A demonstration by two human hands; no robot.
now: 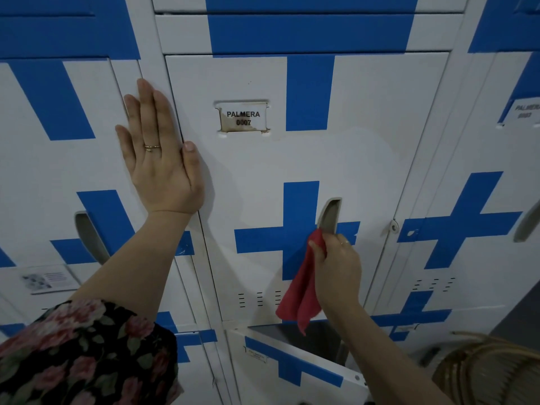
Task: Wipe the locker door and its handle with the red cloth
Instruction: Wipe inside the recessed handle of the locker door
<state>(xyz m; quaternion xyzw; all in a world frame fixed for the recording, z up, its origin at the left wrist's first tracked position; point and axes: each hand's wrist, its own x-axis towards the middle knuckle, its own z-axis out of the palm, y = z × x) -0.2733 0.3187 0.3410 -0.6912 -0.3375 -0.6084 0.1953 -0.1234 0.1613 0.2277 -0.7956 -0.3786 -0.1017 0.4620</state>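
I saw my right hand (pixel 336 264) pinching the red cloth (pixel 301 290) right below the tall handle (pixel 330 213) on the locker door (pixel 257 171), while my left hand (pixel 157 153) lay flat, far off.

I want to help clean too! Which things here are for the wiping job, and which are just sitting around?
For the job:
red cloth in the right hand
locker door labelled PALMERA 0007
its handle
left hand, flat on the lockers

Just there:
neighbouring lockers
open lower locker door
wicker basket
paper notice
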